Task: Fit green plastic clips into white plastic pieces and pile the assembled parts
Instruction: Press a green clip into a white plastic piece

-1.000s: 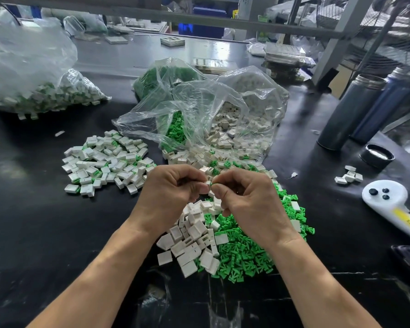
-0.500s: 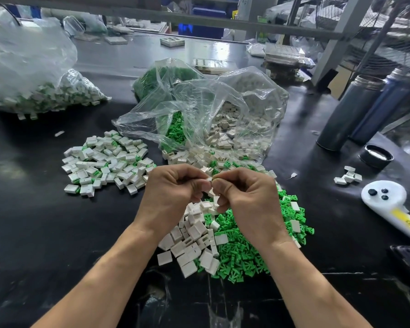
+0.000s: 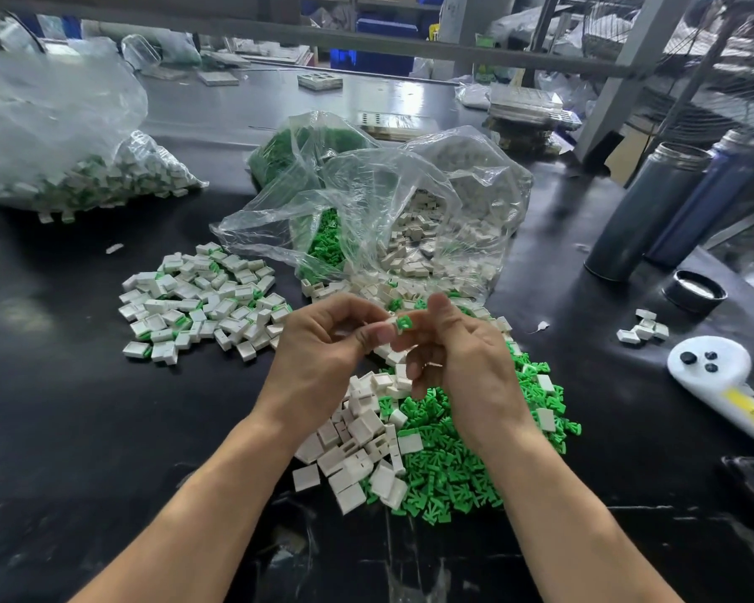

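My left hand (image 3: pixel 323 354) and my right hand (image 3: pixel 462 363) meet above the middle of the black table. Between their fingertips sits a small white piece with a green clip (image 3: pixel 403 324) showing at its end. My left thumb and fingers pinch it from the left, and my right thumb and forefinger hold it from the right. Under my hands lie loose white plastic pieces (image 3: pixel 358 446) and a heap of green clips (image 3: pixel 449 467). A pile of assembled white-and-green parts (image 3: pixel 201 300) lies to the left.
Open clear bags (image 3: pixel 392 211) with green clips and white pieces stand behind my hands. A large bag of parts (image 3: pixel 62 167) lies far left. Two metal flasks (image 3: pixel 654 211), a black lid (image 3: pixel 695 291), a few white pieces (image 3: pixel 643 330) and a white handheld controller (image 3: pixel 723 385) sit right.
My hands have risen a little and spread slightly apart. The green clip between my fingertips now shows, where before the fingers hid it.
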`<control>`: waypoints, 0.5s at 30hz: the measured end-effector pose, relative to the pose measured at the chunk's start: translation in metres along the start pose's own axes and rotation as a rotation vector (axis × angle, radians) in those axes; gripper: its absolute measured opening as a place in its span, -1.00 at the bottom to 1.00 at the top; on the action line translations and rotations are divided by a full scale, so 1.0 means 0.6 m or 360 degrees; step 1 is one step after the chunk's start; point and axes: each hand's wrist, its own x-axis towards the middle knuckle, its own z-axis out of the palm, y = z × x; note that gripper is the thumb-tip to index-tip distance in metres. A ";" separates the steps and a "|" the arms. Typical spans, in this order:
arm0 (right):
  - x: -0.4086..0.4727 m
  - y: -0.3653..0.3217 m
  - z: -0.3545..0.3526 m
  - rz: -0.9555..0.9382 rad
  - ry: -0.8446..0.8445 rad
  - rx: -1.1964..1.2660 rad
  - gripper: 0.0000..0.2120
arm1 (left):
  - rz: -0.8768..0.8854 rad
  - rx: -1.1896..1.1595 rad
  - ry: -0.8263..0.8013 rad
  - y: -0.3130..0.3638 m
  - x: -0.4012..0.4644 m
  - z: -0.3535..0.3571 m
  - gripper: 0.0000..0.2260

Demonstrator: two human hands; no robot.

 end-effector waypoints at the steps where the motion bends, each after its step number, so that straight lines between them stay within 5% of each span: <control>1: 0.000 0.000 0.004 0.0058 -0.0007 0.0006 -0.49 | 0.0015 -0.0001 -0.0032 0.002 -0.002 0.003 -0.91; 6: 0.001 0.005 0.020 0.0261 -0.0010 -0.0095 -0.40 | -0.0010 0.0042 -0.0211 0.005 -0.009 0.017 -0.96; 15: 0.002 0.009 0.028 0.0144 0.0161 0.0052 -0.42 | -0.0007 -0.0133 -0.0156 0.008 -0.018 0.037 -0.92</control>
